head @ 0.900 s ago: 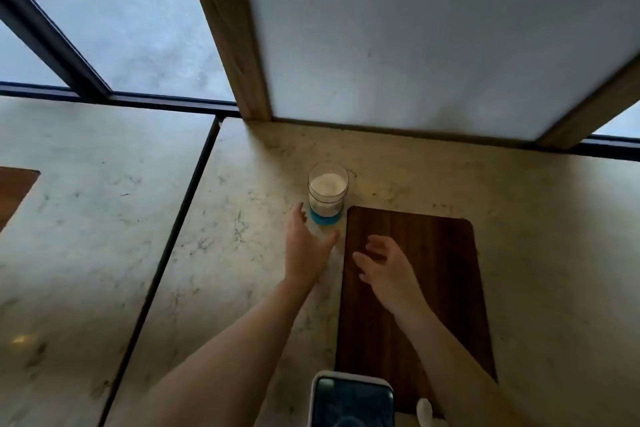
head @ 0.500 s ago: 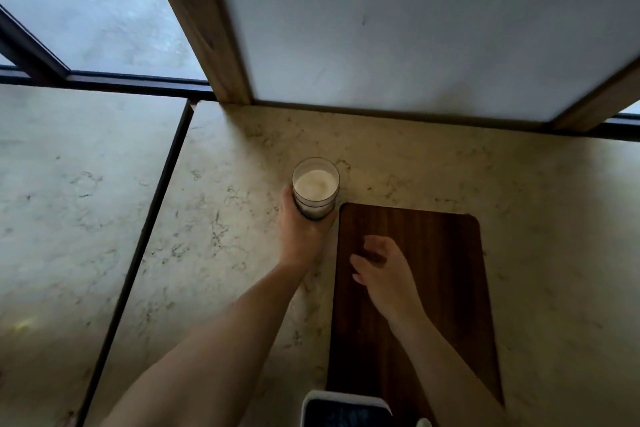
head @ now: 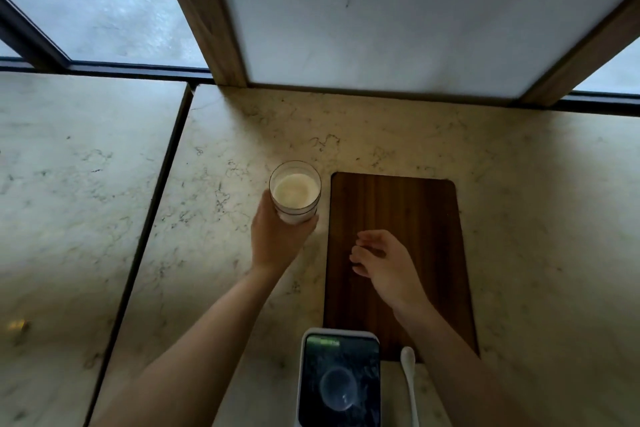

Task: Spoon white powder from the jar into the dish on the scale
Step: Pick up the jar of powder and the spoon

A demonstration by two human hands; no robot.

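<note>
so the left hand (head: pixel 277 239) has its fingers wrapped around the lower part of the glass jar (head: pixel 295 191), gripping it from the near side. the jar's upright, no lid on it, and you can see the white powder (head: pixel 295 190) filling most of it. can't really tell if the jar is resting on the marble tabletop (head: pixel 519 201) or held slightly above it. it's just left of the dark wooden board (head: pixel 398 204), close to the board's far left corner but not on it.

the right hand (head: pixel 384 262) is over the middle of the board, fingers loosely curled and holding nothing, palm facing down-ish.

near the bottom edge there's a flat scale (head: pixel 339 378) with a white rim and a dark glossy top, and a clear round dish (head: pixel 338 388) sits on it, looks like there's nothing in it as far as i can see. right beside the scale, on its right, lies a white spoon (head: pixel 410 381) with the bowl end pointing away, up against the near edge of the board. nobody's touching the spoon.

behind everything is a white panel with wooden framing (head: pixel 207 10) and windows on both sides.
</note>
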